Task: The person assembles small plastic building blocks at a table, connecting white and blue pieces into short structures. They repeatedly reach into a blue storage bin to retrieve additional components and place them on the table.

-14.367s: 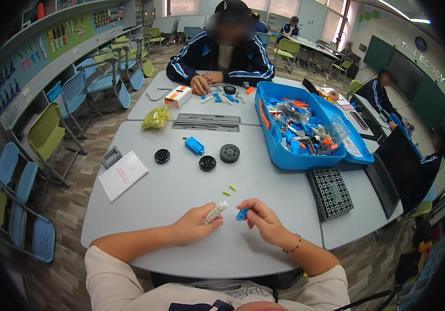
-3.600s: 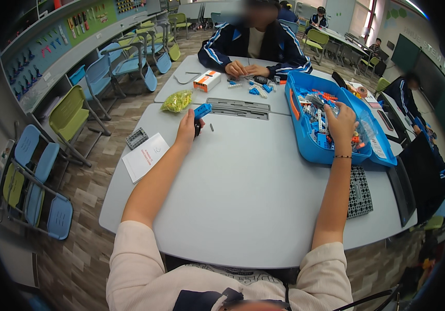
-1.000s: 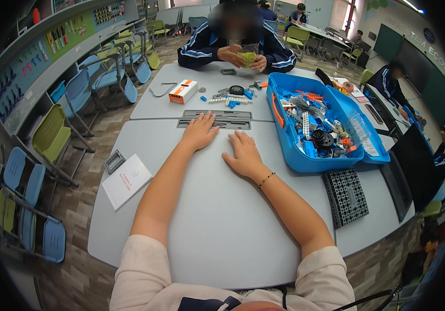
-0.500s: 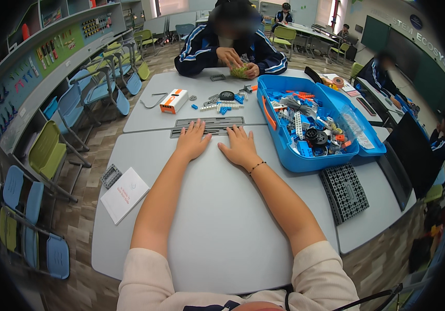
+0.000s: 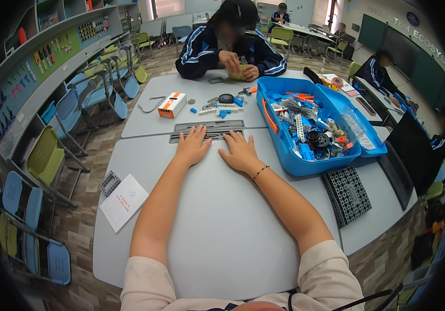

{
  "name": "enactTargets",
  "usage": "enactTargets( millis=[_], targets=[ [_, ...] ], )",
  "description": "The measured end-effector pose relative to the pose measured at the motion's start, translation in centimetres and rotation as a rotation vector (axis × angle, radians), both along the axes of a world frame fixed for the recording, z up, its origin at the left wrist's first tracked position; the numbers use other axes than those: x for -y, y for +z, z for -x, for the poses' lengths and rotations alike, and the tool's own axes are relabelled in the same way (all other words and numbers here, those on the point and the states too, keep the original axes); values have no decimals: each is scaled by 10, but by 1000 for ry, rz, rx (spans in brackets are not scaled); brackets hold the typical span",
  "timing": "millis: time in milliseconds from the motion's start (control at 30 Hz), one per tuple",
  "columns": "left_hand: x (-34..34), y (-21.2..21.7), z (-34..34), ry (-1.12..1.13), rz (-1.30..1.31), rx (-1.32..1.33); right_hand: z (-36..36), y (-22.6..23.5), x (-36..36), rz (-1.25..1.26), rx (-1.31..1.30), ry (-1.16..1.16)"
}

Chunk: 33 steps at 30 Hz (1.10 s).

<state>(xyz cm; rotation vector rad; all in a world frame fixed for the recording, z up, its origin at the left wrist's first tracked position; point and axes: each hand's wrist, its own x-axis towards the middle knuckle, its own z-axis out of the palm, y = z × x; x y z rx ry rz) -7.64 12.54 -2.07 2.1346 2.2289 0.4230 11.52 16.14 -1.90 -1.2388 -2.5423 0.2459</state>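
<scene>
The counter (image 5: 217, 228) lies bare through the lower middle of the frame, open between both forearms and toward the white booklet (image 5: 124, 202) at lower left. Right of centre the blue parts bin (image 5: 284, 155) blocks the way, with a black perforated plate (image 5: 348, 194) below it. Above the grey strips (image 5: 207, 132), loose pieces and an orange-and-white box (image 5: 172, 104) crowd the upper middle.

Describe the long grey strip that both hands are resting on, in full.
The grey strip is a long, flat, slotted part that looks like plastic, seemingly two parallel rails side by side. It lies flat across the seam where two grey tables meet, running left to right. The left hand and the right hand lie palm down, fingertips on its near edge, covering part of it. Small loose building pieces lie just beyond it; the blue parts bin sits to its right, apart.
</scene>
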Motion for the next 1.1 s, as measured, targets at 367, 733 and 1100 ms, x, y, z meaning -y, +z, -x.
enactTargets(
  millis=[367,733,1100],
  targets=[
    [-1,-1,1,5,-9,26,-2,-1,0,-9,-59,52],
    [0,1,1,-2,-16,31,-2,-1,-1,-13,-100,72],
    [0,-1,1,0,-29,37,-2,-1,0,-19,-96,67]
  ],
)
